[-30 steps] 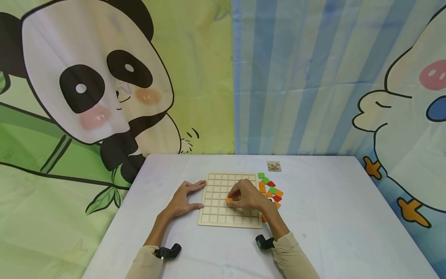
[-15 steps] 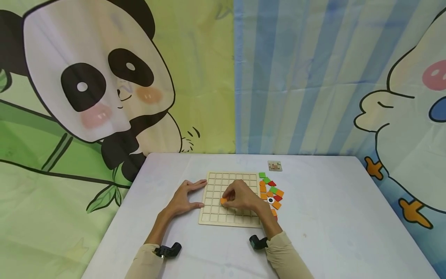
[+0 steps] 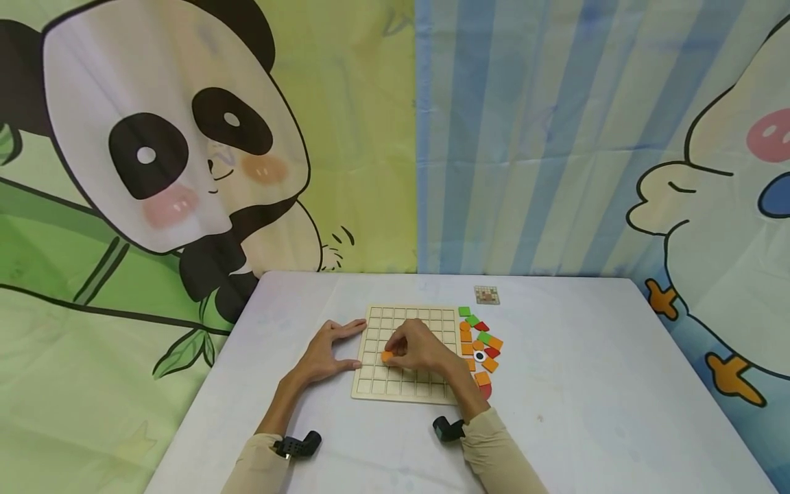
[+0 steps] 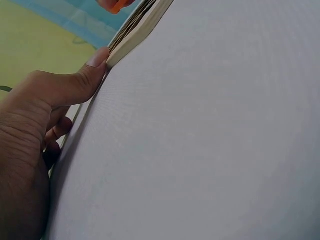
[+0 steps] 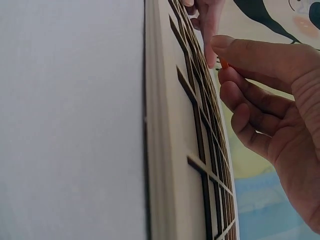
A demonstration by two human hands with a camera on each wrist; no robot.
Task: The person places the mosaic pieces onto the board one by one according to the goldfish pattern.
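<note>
While L hand [image 3: 321,353], uncurled, touches L edge of grid board [image 3: 382,329] in head view, R hand [image 3: 418,348] pinches orange pc [image 3: 387,357] over it, loose coloured pcs [image 3: 484,337] just R of board. L wrist: thumb at board edge. R wrist: pc btwn thumb & fingers.

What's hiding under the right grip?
The wooden board; its grid shows around the right grip, which pinches an orange piece. Whatever lies in the squares it covers can't be seen.
</note>
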